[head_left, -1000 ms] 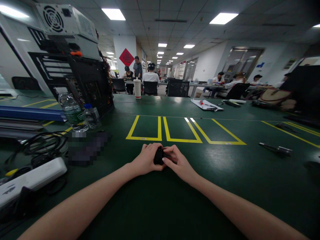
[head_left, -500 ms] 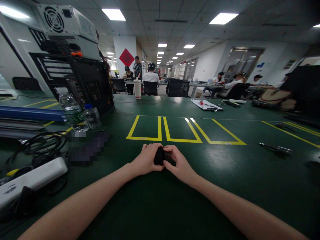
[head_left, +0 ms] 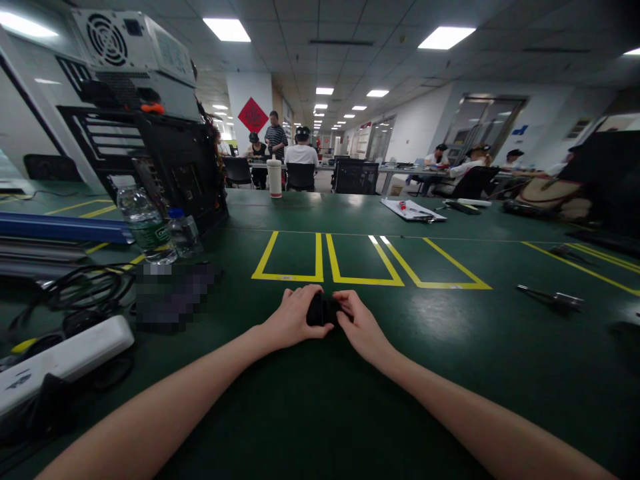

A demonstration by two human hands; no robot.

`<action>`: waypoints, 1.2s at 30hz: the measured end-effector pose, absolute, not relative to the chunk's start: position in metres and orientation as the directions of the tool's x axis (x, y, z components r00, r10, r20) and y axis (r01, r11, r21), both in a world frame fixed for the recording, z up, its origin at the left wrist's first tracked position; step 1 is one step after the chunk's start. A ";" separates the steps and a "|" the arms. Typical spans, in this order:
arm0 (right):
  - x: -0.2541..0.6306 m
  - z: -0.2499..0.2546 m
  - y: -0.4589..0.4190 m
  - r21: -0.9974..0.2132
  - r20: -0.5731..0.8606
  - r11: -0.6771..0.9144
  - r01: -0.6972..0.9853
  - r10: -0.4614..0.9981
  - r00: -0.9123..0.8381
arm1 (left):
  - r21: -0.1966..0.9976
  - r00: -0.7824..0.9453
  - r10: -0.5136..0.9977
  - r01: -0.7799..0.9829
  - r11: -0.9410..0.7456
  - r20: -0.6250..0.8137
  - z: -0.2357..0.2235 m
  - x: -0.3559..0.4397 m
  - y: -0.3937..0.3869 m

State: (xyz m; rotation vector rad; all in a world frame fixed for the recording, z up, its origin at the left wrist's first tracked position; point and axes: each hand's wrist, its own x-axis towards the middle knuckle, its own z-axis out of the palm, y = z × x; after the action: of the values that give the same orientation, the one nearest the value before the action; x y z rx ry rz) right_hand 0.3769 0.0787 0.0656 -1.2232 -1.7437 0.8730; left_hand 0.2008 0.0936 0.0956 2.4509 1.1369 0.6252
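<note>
My left hand [head_left: 294, 317] is wrapped round a small black block-like object [head_left: 315, 311] just above the green table, thumb below and fingers over its top. From that object's right side, a darker, less distinct part [head_left: 331, 311] extends towards my right hand [head_left: 361, 327]. The thumb and curled fingers of my right hand close about the end of this dark part. I cannot make out what kind of object it is, nor whether its two parts are joined.
Yellow tape outlines [head_left: 367, 283] lie beyond my hands on the green table. To the left are a power strip [head_left: 65, 363], cables, bottles [head_left: 185, 233] and an opened computer case [head_left: 185, 170]. A dark metal tool [head_left: 553, 298] lies right, a clipboard [head_left: 413, 211] farther back. People sit beyond.
My right hand has shifted slightly right, away from the left hand. More of the dark part now shows between them. My left hand keeps its grip, almost still.
</note>
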 end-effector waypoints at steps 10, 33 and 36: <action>0.386 0.067 0.079 -0.709 0.213 0.293 0.642 0.956 -0.200 | 0.554 0.458 0.847 0.645 -0.526 0.271 0.075 0.195 0.111; 0.368 0.095 0.030 -0.914 0.118 0.294 0.278 0.850 -0.513 | 0.448 0.714 0.688 0.577 -0.683 0.131 0.113 0.174 0.043; 0.346 0.094 0.005 -0.996 0.012 0.060 0.070 0.835 -0.551 | 0.442 0.699 0.707 0.603 -0.664 0.109 0.111 0.163 0.005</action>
State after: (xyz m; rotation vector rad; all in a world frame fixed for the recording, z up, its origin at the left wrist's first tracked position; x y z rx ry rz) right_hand 0.3459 0.0049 0.0938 -0.9097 -1.7121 1.5522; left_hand 0.1630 0.0051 0.1109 2.5347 1.0208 0.3845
